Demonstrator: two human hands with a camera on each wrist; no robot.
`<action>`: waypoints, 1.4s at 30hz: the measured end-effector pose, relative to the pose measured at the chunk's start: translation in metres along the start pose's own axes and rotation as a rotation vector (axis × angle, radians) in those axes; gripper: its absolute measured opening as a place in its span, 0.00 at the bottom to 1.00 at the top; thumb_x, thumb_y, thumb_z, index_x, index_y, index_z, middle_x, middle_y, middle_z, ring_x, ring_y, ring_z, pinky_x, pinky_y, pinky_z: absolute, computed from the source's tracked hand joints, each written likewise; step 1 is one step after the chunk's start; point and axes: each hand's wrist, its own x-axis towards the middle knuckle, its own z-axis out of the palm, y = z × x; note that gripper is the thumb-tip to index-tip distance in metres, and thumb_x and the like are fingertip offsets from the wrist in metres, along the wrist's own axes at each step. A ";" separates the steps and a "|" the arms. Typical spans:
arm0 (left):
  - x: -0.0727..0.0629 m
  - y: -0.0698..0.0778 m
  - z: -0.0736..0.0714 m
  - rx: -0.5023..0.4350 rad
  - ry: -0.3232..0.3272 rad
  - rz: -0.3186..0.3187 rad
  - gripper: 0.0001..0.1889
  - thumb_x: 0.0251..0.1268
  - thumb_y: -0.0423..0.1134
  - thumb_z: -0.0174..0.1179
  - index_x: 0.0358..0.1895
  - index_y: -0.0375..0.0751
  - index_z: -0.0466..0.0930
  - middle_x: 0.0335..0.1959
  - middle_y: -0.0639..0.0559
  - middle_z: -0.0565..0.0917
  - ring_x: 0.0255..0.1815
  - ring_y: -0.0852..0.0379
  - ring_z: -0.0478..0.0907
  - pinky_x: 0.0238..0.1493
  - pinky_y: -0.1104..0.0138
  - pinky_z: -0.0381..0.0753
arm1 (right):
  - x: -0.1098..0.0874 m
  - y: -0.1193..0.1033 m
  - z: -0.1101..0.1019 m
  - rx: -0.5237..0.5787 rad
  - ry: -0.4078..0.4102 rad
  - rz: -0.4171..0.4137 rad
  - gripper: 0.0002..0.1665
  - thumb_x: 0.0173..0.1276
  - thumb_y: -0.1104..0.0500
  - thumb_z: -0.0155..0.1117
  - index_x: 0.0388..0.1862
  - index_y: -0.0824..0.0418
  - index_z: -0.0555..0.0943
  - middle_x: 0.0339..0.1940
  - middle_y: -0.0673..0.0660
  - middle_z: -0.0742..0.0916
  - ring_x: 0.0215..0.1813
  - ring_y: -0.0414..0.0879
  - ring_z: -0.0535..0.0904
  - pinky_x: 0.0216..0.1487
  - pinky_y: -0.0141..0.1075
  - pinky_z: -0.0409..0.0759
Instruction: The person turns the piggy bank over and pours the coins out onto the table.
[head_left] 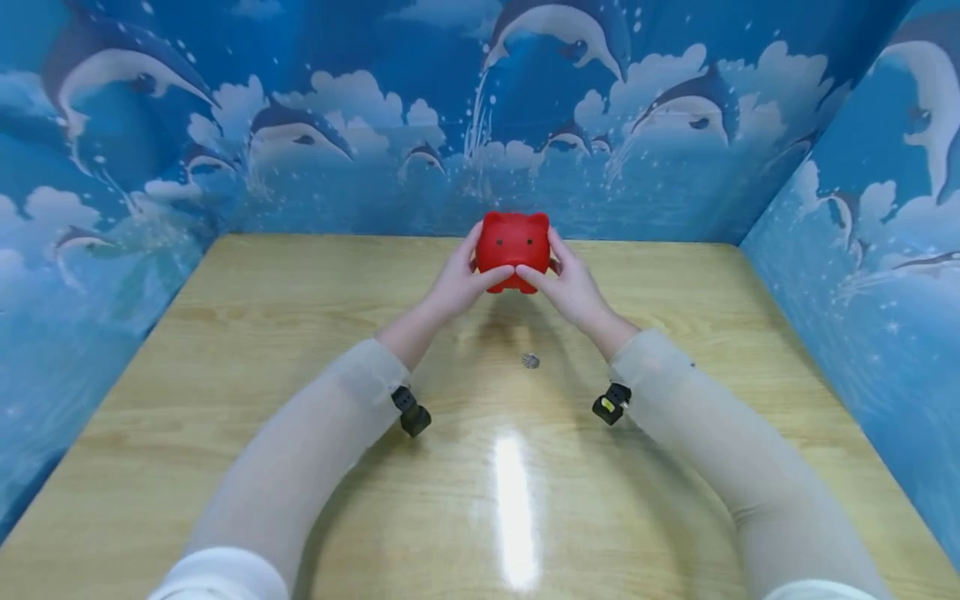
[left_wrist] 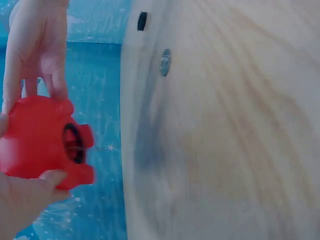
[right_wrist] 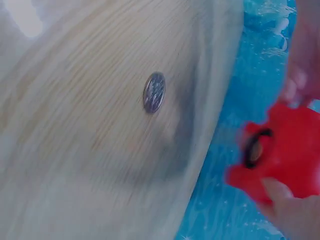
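A red piggy bank (head_left: 513, 237) is held off the far part of the table, its shadow on the wood below. My left hand (head_left: 461, 279) grips its left side and my right hand (head_left: 566, 282) its right side, thumbs meeting at the front. In the left wrist view, a round opening with a black rim (left_wrist: 75, 143) shows on the bank's underside; something inside it is too blurred to tell. A silvery coin (head_left: 531, 361) lies on the table nearer than the bank; the right wrist view shows the coin (right_wrist: 154, 92) larger.
The wooden table (head_left: 300, 333) ends at a blue dolphin-printed backdrop (head_left: 360, 167) behind and at both sides. Black wrist cameras (head_left: 411, 411) hang at both forearms, low over the table. Light glares on the wood near the front.
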 end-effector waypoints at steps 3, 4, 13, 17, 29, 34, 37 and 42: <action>0.003 -0.010 0.002 0.033 -0.005 -0.121 0.46 0.58 0.48 0.64 0.75 0.56 0.44 0.70 0.53 0.59 0.64 0.50 0.62 0.51 0.60 0.77 | 0.003 0.010 0.002 0.007 -0.036 0.107 0.52 0.63 0.42 0.61 0.76 0.46 0.42 0.76 0.46 0.50 0.70 0.55 0.59 0.58 0.43 0.72; 0.003 -0.011 0.002 0.035 -0.006 -0.146 0.46 0.58 0.49 0.63 0.75 0.55 0.43 0.70 0.53 0.59 0.64 0.49 0.62 0.52 0.60 0.77 | 0.003 0.011 0.003 0.022 -0.039 0.126 0.51 0.63 0.43 0.61 0.76 0.46 0.42 0.76 0.47 0.51 0.69 0.55 0.60 0.58 0.43 0.73; 0.005 -0.013 0.005 0.025 -0.021 -0.229 0.43 0.59 0.48 0.63 0.74 0.56 0.46 0.68 0.51 0.62 0.62 0.50 0.64 0.51 0.59 0.77 | 0.006 0.014 0.007 0.085 -0.052 0.170 0.45 0.65 0.48 0.61 0.75 0.47 0.50 0.73 0.51 0.61 0.62 0.52 0.70 0.52 0.45 0.77; 0.005 -0.015 0.006 -0.007 -0.036 -0.301 0.42 0.59 0.48 0.63 0.74 0.56 0.48 0.66 0.50 0.64 0.61 0.50 0.64 0.50 0.59 0.77 | 0.007 0.014 0.008 0.081 -0.086 0.198 0.43 0.66 0.49 0.61 0.74 0.50 0.53 0.70 0.54 0.65 0.62 0.51 0.68 0.53 0.48 0.76; 0.004 -0.003 0.003 -0.007 -0.017 -0.156 0.44 0.59 0.49 0.63 0.74 0.56 0.46 0.69 0.53 0.60 0.63 0.52 0.62 0.51 0.60 0.77 | 0.003 -0.001 0.000 0.052 -0.030 0.142 0.49 0.64 0.47 0.61 0.76 0.48 0.45 0.74 0.50 0.56 0.68 0.52 0.63 0.56 0.45 0.74; 0.004 -0.005 0.002 -0.083 0.000 0.052 0.44 0.60 0.44 0.63 0.74 0.59 0.43 0.72 0.58 0.52 0.69 0.52 0.56 0.54 0.60 0.75 | 0.001 -0.004 -0.002 -0.025 0.044 -0.046 0.50 0.63 0.48 0.62 0.76 0.44 0.44 0.75 0.44 0.52 0.72 0.50 0.55 0.57 0.43 0.74; 0.004 -0.009 0.001 -0.064 -0.011 -0.022 0.45 0.59 0.48 0.63 0.74 0.59 0.42 0.72 0.57 0.53 0.67 0.49 0.58 0.52 0.59 0.77 | 0.003 -0.001 -0.003 -0.036 0.005 0.002 0.50 0.64 0.46 0.62 0.76 0.46 0.44 0.75 0.46 0.52 0.70 0.53 0.58 0.57 0.44 0.74; 0.006 -0.014 0.002 -0.009 -0.027 -0.122 0.45 0.59 0.50 0.63 0.74 0.59 0.44 0.71 0.56 0.56 0.66 0.49 0.59 0.53 0.60 0.76 | 0.004 0.004 -0.002 0.000 -0.034 0.117 0.50 0.63 0.45 0.62 0.76 0.47 0.44 0.75 0.47 0.52 0.68 0.55 0.62 0.56 0.43 0.74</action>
